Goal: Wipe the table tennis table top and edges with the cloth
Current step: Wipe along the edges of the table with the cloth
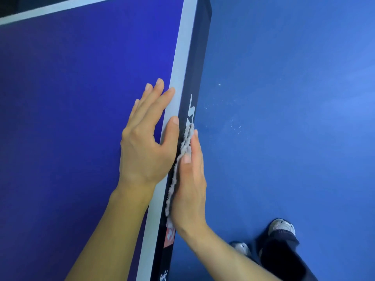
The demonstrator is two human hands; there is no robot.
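Two hands are seen: the left hand (146, 138) is laid flat, fingers straight, on the blue top of the desk (81, 98), its thumb by the white border line (180, 63). The right hand (189, 185) is pressed flat, fingers straight, on one grey cloth (185, 142), which is held against the desk's dark side edge (194, 67). White lettering (190, 110) and one red label (170, 236) are borne on that edge; neither can be read. Two shoes (281, 226) are seen on the blue floor (284, 98).

Blue table top (71, 118) fills 9 o'clock side, white-lined. Grey fluffy cloth (185, 147) flat against dark side edge (199, 47), stretched 12-to-6, mid-frame.
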